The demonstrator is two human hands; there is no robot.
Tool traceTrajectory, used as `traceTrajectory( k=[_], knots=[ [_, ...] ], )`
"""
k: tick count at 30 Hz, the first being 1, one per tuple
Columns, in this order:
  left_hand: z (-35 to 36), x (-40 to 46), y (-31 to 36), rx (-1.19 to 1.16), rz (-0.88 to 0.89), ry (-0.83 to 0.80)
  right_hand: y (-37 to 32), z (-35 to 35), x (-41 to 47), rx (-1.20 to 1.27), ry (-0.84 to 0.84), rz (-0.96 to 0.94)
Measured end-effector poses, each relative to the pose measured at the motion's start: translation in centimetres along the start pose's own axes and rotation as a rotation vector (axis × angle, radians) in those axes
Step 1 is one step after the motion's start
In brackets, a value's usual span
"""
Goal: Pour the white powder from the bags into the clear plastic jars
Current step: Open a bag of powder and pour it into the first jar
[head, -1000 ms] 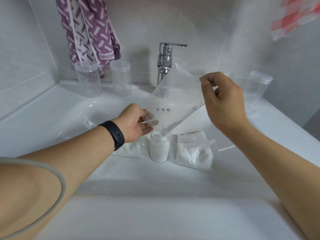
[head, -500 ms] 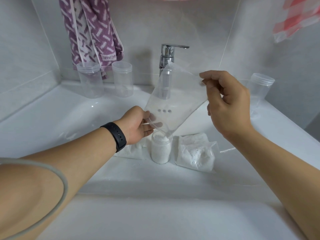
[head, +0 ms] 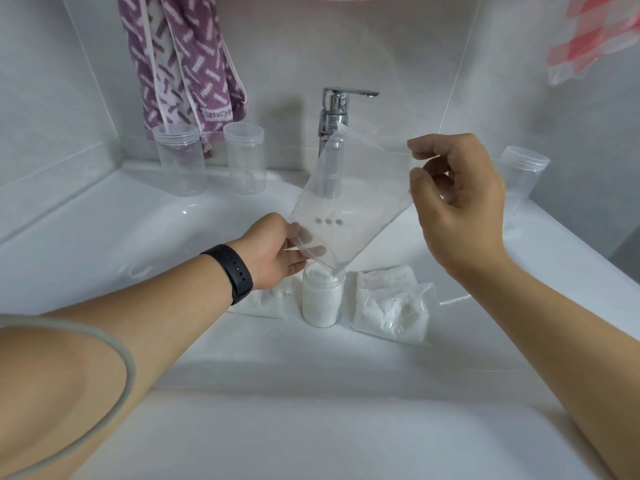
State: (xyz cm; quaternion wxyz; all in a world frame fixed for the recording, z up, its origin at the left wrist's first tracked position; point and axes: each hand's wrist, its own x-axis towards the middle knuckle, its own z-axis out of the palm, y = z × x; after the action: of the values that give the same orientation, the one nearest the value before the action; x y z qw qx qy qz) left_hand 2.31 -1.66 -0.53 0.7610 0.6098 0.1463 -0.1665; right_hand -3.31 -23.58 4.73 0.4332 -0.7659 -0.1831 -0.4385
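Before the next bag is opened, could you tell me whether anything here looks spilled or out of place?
The jar is heaped with powder up to its mouth, while both hands hold the nearly empty bag over it. A faint white dusting on the sink in front of the jar may be spilt powder.

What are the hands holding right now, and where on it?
Both hold one clear bag, tipped over the filled jar. The left hand pinches its lower edge near the mouth; the right hand pinches its raised upper corner.
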Motion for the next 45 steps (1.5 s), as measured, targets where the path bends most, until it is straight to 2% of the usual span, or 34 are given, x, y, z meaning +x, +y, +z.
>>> traceTrajectory(
  k=[4,13,19,23,27,31,45],
  knots=[
    [0.02,0.08,-0.02,0.02,0.0,0.006,0.08,0.23,-0.02,-0.019,-0.021,-0.033],
    [0.3,-0.07,0.01,0.014,-0.002,0.008,-0.17,0.41,-0.01,-0.098,0.058,-0.105],
    [0.53,-0.54,0.07,-0.025,-0.021,0.027,-0.39,0.39,-0.06,-0.113,-0.026,-0.091],
    [0.55,-0.6,0.04,-0.057,-0.014,0.019,-0.54,0.29,0.1,-0.105,0.053,-0.063],
    [0.48,-0.49,0.04,-0.048,0.0,0.025,-0.65,0.57,-0.18,-0.104,-0.008,-0.054],
    [0.45,-0.36,0.12,-0.063,0.003,0.021,-0.7,0.37,0.0,-0.097,0.038,-0.055],
    [-0.1,0.06,-0.04,0.002,0.009,-0.001,-0.5,0.48,-0.07,-0.119,0.044,-0.051]
  ],
)
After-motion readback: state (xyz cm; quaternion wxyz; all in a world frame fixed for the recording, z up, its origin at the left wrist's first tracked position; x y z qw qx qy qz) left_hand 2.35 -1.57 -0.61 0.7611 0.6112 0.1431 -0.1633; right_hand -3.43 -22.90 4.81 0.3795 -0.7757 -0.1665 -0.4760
